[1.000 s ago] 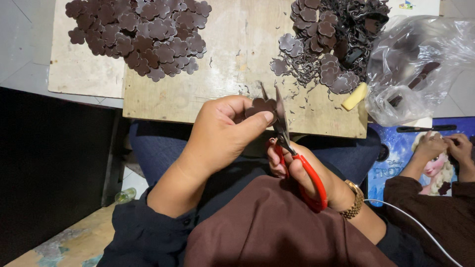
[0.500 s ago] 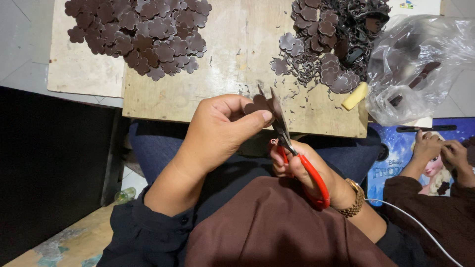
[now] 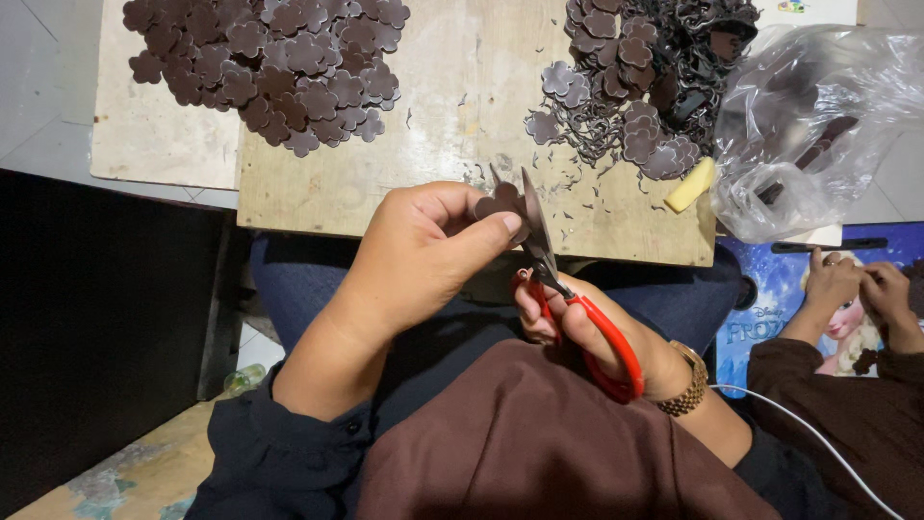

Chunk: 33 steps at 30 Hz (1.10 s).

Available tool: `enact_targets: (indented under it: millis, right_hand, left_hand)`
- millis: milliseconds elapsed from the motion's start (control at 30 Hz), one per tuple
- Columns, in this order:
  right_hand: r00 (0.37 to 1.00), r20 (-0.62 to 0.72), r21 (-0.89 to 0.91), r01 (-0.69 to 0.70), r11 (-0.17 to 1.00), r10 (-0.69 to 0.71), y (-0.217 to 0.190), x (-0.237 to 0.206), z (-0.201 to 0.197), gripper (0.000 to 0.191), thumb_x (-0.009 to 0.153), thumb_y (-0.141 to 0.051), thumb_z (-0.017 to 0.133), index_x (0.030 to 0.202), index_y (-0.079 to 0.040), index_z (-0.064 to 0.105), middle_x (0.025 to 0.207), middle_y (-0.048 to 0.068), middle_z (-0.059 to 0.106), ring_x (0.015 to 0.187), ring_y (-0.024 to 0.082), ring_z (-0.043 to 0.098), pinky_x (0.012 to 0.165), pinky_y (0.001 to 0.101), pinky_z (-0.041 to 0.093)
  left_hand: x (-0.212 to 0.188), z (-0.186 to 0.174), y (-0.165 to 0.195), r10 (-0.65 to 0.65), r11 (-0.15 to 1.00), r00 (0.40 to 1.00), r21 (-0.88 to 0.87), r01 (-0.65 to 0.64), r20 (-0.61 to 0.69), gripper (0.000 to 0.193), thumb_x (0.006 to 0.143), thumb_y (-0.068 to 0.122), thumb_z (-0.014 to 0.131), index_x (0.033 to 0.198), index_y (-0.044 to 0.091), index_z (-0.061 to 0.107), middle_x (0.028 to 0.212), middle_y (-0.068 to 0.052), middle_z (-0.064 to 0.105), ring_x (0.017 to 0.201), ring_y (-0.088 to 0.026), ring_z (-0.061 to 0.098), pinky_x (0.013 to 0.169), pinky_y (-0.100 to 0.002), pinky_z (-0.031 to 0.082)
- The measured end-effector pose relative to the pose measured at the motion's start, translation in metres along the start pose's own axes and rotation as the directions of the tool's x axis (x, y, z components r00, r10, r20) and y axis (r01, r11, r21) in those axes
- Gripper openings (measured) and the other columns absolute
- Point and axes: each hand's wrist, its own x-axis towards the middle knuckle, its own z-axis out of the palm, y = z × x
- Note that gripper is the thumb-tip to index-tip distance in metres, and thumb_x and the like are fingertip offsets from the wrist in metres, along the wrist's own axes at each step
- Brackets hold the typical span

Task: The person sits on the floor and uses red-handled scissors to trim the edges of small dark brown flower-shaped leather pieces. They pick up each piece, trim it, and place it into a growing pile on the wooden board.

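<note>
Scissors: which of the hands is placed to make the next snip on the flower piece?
Right, probably. The right hand grips the red-handled scissors, blades at the brown flower piece, which the left hand pinches.

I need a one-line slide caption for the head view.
Left hand holds a dark brown flower-shaped piece while right hand trims it with red-handled scissors.

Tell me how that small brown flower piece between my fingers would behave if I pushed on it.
The brown flower piece looks thin and flat, so probably light and bendy. Pinched in the left hand at the scissors, it holds its shape, so likely springy, not limp.
</note>
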Motion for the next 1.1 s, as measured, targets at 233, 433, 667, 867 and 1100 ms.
enact_targets:
  millis: [233, 433, 667, 867, 1100]
  right_hand:
    - [1.0, -0.013, 0.052, -0.018, 0.999, 0.019, 0.0, 0.003, 0.001, 0.063, 0.099, -0.063, 0.058, 0.116, -0.002, 0.048, 0.089, -0.003, 0.037, 0.077, 0.01, 0.031, 0.069, 0.0254, 0.032]
    - [0.999, -0.028, 0.045, -0.043, 0.998, 0.045, 0.003, 0.002, -0.001, 0.059, 0.1, -0.063, 0.058, 0.105, -0.005, 0.047, 0.085, -0.004, 0.035, 0.074, 0.01, 0.031, 0.067, 0.0252, 0.03]
    - [0.998, -0.041, 0.034, -0.046, 0.998, 0.048, 0.005, 0.003, -0.001, 0.059, 0.099, -0.065, 0.057, 0.102, -0.007, 0.047, 0.082, -0.005, 0.035, 0.073, 0.009, 0.031, 0.065, 0.0249, 0.03]
    - [0.997, -0.053, 0.034, -0.052, 0.998, 0.054, 0.006, 0.002, -0.001, 0.057, 0.1, -0.063, 0.057, 0.103, -0.006, 0.047, 0.083, -0.004, 0.036, 0.074, 0.01, 0.031, 0.066, 0.025, 0.03]
    - [1.0, -0.008, 0.015, -0.005, 1.0, 0.005, 0.006, 0.004, -0.001, 0.061, 0.101, -0.065, 0.056, 0.109, -0.005, 0.047, 0.086, -0.003, 0.036, 0.077, 0.009, 0.031, 0.07, 0.0246, 0.032]
  left_hand:
    - [0.002, 0.002, 0.0, 0.02, 1.0, 1.0, 0.013, -0.02, -0.015, 0.017, 0.095, 0.015, 0.072, 0.091, 0.0, 0.075, 0.079, 0.003, 0.071, 0.071, -0.001, 0.057, 0.062, -0.018, 0.047]
    - [0.003, 0.004, -0.005, 0.02, 0.995, 1.0, -0.097, -0.021, -0.006, 0.017, 0.096, 0.013, 0.069, 0.097, -0.003, 0.076, 0.089, -0.002, 0.076, 0.08, -0.003, 0.065, 0.072, -0.019, 0.054]
    - [0.004, 0.003, -0.01, 0.024, 0.991, 1.0, -0.128, -0.024, -0.005, 0.017, 0.097, 0.012, 0.069, 0.099, -0.004, 0.075, 0.091, -0.003, 0.077, 0.082, -0.005, 0.067, 0.075, -0.021, 0.055]
    - [0.005, 0.002, -0.013, 0.033, 0.994, 0.999, -0.108, -0.034, -0.004, 0.015, 0.097, 0.012, 0.069, 0.097, -0.002, 0.074, 0.088, 0.0, 0.074, 0.08, -0.003, 0.064, 0.073, -0.02, 0.053]
    - [0.005, 0.006, -0.01, 0.034, 0.975, 0.999, -0.22, -0.033, 0.002, 0.008, 0.095, 0.008, 0.069, 0.096, 0.001, 0.067, 0.086, 0.001, 0.07, 0.077, -0.005, 0.068, 0.071, -0.021, 0.057]
